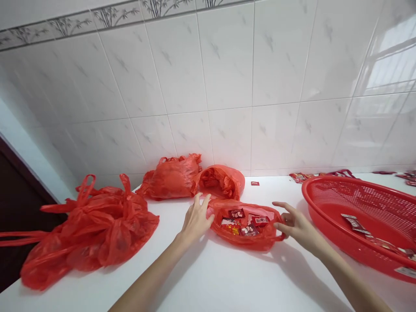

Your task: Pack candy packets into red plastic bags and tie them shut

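Observation:
An unsealed red plastic bag (240, 243) lies on the white table with its mouth spread toward me. Inside it are several small wrapped snack packets (248, 229), mostly dark red, one with yellow. My left hand (195, 219) is at the bag's left rim, fingers apart, the thumb touching or close to the plastic. At the right end, by the bag's handle, my right hand (299, 227) has its index finger and thumb spread apart. Its lower fingers are partly hidden, and whether they touch the handle is hard to see.
Tied red bags (104, 229) lie at the left. Behind the bag are a full red bag (175, 177) and a rolled-open bag stuffed with red plastic (227, 177). A red basket (341, 229) with packets stands right. One packet (255, 183) lies near the tiled wall (227, 78).

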{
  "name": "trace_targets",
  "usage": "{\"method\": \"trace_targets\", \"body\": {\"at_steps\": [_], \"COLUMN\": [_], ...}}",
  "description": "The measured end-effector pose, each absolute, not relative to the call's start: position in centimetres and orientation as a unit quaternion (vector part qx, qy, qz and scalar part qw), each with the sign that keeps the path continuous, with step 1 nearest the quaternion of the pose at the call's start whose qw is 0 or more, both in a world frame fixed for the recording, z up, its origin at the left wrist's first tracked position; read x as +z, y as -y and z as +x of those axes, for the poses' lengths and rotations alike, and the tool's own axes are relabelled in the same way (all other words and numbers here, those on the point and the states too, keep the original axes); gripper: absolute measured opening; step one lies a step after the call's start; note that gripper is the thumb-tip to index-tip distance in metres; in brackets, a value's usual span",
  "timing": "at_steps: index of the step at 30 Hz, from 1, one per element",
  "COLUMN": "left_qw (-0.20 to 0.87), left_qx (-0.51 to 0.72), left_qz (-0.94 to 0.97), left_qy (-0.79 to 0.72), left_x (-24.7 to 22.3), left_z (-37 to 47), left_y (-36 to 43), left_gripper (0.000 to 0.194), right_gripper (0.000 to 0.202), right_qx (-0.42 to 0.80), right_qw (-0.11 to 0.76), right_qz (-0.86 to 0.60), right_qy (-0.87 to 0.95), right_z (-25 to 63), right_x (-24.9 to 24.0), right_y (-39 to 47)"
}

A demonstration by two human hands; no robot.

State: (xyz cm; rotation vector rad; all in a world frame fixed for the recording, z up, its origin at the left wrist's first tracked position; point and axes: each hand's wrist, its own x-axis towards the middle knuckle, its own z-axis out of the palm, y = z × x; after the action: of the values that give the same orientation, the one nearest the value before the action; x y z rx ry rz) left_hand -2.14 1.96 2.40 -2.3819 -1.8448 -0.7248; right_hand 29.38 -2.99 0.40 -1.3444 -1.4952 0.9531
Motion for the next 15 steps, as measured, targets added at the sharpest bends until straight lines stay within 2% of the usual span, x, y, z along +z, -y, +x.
{"method": "trace_targets", "body": {"at_steps": [6, 8, 12, 15], "left_qw": [0.064, 0.046, -0.025, -0.004], "left_qx": [-0.108, -0.141, -0.293, -0.367], "left_qz": [-0.77, -0.759, -0.737, -0.732], "left_qy": [0.626, 0.634, 0.609, 0.574], "left_x": [6.5, 8.7, 13.9, 16.9], "left_z": [-2.6, -3.2, -4.3, -4.4], "left_y": [-2.4, -2.5, -2.6, -2.1], "left_gripper": [0.059, 0.049, 0.029, 0.025], "right_gripper": [0.058, 0.058, 0.052, 0.047], "right_qx": [0.447, 0.467, 0.476, 0.45], "right_qw": [0.55, 0.59, 0.627, 0.647], "right_qz": [-0.467, -0.443, -0.4, -0.381], "right_qy": [0.528, 0.487, 0.47, 0.483], "right_z": [29.3, 29.7, 30.4, 30.3], "right_x": [5.7, 7.6, 11.6, 14.2], "right_y": [2.9, 2.5, 1.7, 1.6]}}
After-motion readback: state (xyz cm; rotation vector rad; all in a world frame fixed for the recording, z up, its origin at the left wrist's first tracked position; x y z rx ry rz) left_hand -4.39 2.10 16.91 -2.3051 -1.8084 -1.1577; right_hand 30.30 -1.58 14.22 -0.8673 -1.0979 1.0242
